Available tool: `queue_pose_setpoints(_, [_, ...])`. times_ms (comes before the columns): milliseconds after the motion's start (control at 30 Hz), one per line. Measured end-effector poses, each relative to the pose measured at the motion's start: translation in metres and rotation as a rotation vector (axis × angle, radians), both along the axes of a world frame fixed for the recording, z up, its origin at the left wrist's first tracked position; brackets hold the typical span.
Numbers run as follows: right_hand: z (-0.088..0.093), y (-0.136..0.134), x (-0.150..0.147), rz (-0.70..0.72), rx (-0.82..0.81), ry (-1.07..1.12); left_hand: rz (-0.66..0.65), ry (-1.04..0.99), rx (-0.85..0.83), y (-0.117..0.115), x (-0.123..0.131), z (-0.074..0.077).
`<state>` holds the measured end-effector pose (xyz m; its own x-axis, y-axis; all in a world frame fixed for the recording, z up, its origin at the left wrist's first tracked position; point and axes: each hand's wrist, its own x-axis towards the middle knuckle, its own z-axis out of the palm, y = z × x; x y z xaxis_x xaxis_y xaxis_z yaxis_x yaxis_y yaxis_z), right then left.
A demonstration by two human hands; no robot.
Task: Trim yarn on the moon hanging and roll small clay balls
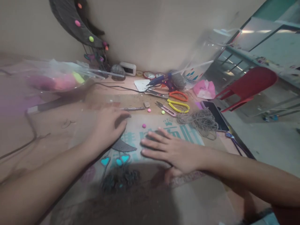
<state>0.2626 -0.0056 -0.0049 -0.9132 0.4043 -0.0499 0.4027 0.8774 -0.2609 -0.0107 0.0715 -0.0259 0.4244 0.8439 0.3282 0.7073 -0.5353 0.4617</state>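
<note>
My left hand (109, 123) rests above the grey crescent ornament (124, 146), thumb and forefinger apart, with nothing visible between them; its other fingers are partly hidden. Blue hearts (105, 161) and a dark, tangled fringe hang from the crescent, whose upper part my left hand covers. A silver pen-like stick (136, 109) lies just beyond that hand. My right hand (171, 150) lies flat with fingers spread on the printed plastic sheet (93, 200), right of the crescent. Small balls lie ahead of the hands: a magenta ball (144, 126), a pink ball (149, 110) and a yellow-green ball (163, 112).
Thread snips (166, 109), orange-handled scissors (178, 96), a yellow-handled tool (179, 107) and grey yarn (199, 123) lie ahead right. Behind them are a blue glue gun (164, 82) and a clear bottle (199, 57). A bag of coloured balls (63, 81) sits left; a red chair (250, 87) stands right.
</note>
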Motion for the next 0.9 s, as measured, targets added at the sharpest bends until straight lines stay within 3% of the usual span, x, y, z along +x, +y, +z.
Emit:
queue_pose_setpoints(100, [0.0, 0.0, -0.031, 0.14, 0.03, 0.041, -0.005, -0.006, -0.007, 0.0, -0.001, 0.0])
queue_pose_setpoints(167, [-0.003, 0.014, -0.043, 0.143, 0.079, 0.065, -0.006, -0.017, -0.013, -0.002, -0.002, 0.0])
queue_pose_setpoints(333, [-0.009, 0.037, -0.018, -0.056, 0.062, 0.068, -0.003, -0.008, -0.006, -0.003, -0.001, 0.001])
queue_pose_setpoints(600, [0.014, 0.009, 0.035, -0.464, -0.034, 0.32, 0.0, -0.002, -0.023, -0.003, -0.001, 0.002])
queue_pose_setpoints(767, [0.011, -0.008, 0.035, -0.648, -0.02, 0.226, 0.011, 0.002, -0.027, -0.003, -0.001, 0.002])
queue_pose_setpoints(900, [0.006, -0.017, 0.018, -0.666, 0.059, 0.196, 0.012, 0.015, -0.023, -0.003, -0.001, 0.002])
